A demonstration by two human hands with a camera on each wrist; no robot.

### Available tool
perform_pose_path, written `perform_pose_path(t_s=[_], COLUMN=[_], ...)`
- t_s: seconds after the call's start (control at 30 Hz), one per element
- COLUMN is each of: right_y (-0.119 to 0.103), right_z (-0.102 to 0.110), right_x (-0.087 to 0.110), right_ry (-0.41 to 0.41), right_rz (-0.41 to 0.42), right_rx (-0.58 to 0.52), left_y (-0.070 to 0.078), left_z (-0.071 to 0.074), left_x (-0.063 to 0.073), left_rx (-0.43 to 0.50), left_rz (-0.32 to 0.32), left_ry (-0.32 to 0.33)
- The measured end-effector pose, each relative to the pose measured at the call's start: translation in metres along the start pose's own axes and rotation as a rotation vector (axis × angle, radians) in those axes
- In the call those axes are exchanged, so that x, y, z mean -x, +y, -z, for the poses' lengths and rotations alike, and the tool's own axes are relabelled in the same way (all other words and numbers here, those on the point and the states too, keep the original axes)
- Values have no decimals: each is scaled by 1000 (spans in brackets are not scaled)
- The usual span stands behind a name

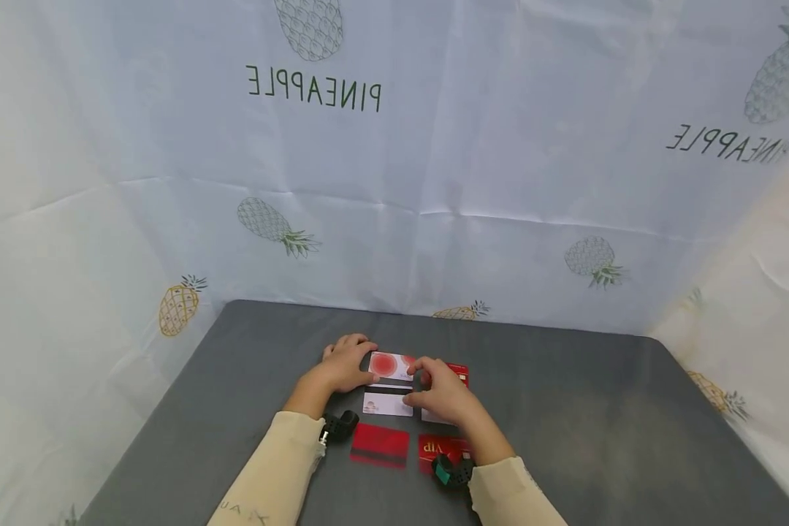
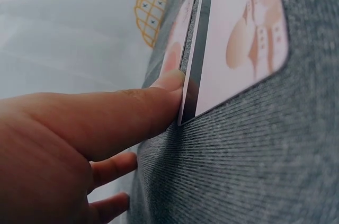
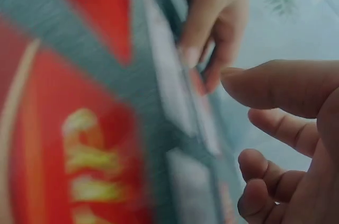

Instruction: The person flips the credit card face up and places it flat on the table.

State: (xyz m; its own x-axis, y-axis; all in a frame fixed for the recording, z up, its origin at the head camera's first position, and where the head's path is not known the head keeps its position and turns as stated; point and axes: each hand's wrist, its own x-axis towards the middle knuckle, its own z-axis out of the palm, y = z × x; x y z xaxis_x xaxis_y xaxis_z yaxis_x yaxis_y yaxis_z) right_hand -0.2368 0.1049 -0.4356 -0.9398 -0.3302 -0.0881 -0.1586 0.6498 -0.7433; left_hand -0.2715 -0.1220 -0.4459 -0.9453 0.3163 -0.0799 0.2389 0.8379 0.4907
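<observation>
My left hand (image 1: 345, 363) rests at the left edge of a white card with a red circle (image 1: 384, 362), index finger by its top corner and thumb by its bottom corner. In the left wrist view that thumb (image 2: 132, 115) lies straight, its tip between this card and a white card with a black stripe (image 2: 246, 33). Over the right-hand cards hovers my right hand (image 1: 442, 392), fingers loosely bent with a gap between thumb and fingers and nothing held. It partly covers a red card (image 1: 459, 371) and a white card (image 1: 434, 418).
Nearer to me lie a red card with a dark stripe (image 1: 379, 445) and a red VIP card (image 1: 432, 446), the latter partly behind the right wrist's camera. The grey table (image 1: 578, 424) meets a white pineapple-print curtain (image 1: 394, 161) at its far edge.
</observation>
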Motion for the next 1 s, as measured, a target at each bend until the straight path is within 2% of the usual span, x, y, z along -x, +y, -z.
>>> perform_pose_path(t_s=[0.1,0.3,0.43,0.6,0.83,0.9,1.0], right_y=[5,12,14,13,17,17,16], right_z=[-4,-11,-17,-17,-11,-11,-11], right_x=[-1,0,2,2,4,5,6], right_ry=[5,6,-21,16,16,14,12], right_rz=[-5,-7,4,12,-8,-8,-10], right_rx=[1,-82,-34,66,65,64,70], left_y=[-3,-15,-19,-10,8,10,12], left_z=[4,10,13,18,11,8,3], left_x=[2,8,15,24,44,49,53], left_rx=[15,96,167,178,109,93,70], left_rz=[-3,-15,9,26,-74,-75,-44], left_ry=[-13,-30,-46,-16,-20,-23,-22])
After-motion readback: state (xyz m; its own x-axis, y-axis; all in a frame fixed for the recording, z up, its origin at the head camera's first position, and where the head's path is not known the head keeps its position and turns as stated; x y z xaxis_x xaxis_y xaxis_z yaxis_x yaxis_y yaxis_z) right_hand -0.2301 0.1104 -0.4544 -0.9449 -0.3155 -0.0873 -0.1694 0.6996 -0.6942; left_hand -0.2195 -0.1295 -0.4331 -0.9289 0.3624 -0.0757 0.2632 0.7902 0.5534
